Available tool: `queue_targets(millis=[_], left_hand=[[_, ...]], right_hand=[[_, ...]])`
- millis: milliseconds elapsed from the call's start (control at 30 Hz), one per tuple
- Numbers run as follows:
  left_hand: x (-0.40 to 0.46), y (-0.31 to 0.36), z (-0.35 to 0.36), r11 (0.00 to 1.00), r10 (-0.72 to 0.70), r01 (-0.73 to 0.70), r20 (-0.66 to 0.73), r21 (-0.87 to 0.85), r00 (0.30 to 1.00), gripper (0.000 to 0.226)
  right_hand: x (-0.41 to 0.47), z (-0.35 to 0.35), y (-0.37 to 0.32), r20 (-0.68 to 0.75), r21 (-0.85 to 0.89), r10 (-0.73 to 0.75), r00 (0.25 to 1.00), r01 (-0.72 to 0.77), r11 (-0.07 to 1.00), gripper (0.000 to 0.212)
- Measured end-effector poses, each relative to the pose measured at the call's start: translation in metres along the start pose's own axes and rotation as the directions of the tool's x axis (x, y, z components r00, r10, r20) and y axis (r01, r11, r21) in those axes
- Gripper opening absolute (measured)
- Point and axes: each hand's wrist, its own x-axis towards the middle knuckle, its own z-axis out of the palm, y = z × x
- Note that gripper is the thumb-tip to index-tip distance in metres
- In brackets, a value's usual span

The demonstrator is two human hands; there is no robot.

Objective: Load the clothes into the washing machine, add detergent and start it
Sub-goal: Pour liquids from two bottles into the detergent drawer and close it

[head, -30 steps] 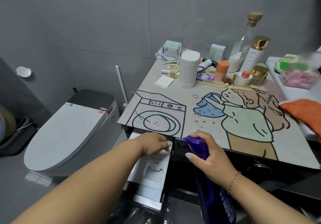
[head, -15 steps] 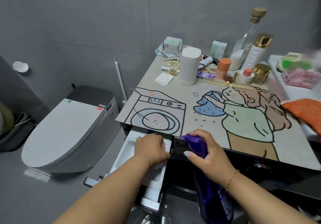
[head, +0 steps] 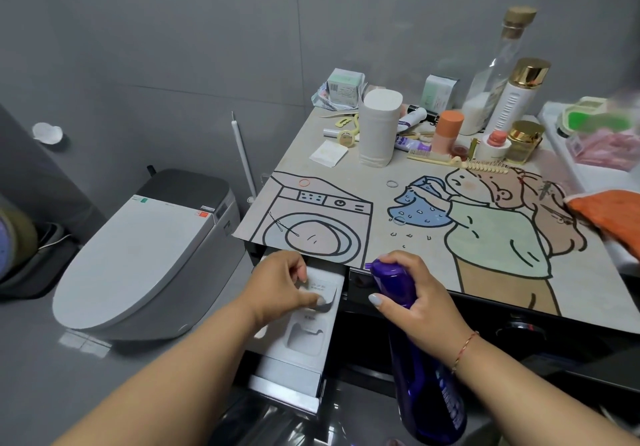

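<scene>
The white detergent drawer (head: 304, 341) is pulled out of the black washing machine (head: 519, 359), below the cartoon mat (head: 415, 203) that covers its top. My left hand (head: 277, 286) lies over the drawer's rear part, thumb and fingertips pinching a small white flap there. To the right of the drawer, my right hand (head: 422, 310) grips the neck of a purple detergent bottle (head: 433, 400). The bottle stands upright with its cap on, its top level with the mat's front edge. No clothes show, and the drum door is out of sight.
A closed white and grey toilet (head: 145, 255) stands to the left, a thin white brush handle (head: 242, 154) between it and the machine. At the mat's far end stand a paper roll (head: 379, 127), bottles, jars and combs. An orange cloth (head: 609, 213) lies at the right.
My left hand has shifted on the open drawer, and its fingers now pinch the small flap. My right hand and the bottle have hardly moved.
</scene>
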Motion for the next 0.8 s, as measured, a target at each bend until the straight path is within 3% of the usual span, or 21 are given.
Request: queue_targets(millis=[67,167,300,500,667,800], left_hand=[[-0.003,-0.005,0.001,0.992,0.042,-0.045,0.029,0.117,0.999,0.044],[-0.003,-0.010,0.003,0.988,0.081,-0.072,-0.063,0.134,0.995,0.043],[-0.001,-0.009,0.002,0.992,-0.071,0.052,-0.168,-0.116,0.983,0.036],[0.010,-0.003,-0.001,0.964,-0.262,0.233,-0.314,-0.125,0.913,0.037],[0.010,-0.014,-0.002,0.896,-0.297,0.179,-0.247,-0.406,0.923,0.044],[-0.002,-0.022,0.001,0.890,-0.308,0.184,-0.250,-0.418,0.918,0.044]], right_hand=[[0.000,0.003,-0.001,0.008,0.004,-0.001,1.000,0.001,1.000,0.052],[0.000,0.008,-0.002,0.023,0.017,0.004,1.000,-0.004,1.000,0.050],[0.000,0.015,0.000,0.039,0.002,-0.001,0.999,0.001,1.000,0.049],[-0.003,0.029,0.006,0.135,-0.117,-0.015,0.991,0.031,0.993,0.058],[0.001,0.040,0.013,0.216,-0.287,-0.003,0.976,0.066,0.956,0.049],[0.005,0.046,0.014,0.252,-0.413,0.063,0.966,0.049,0.909,0.048]])
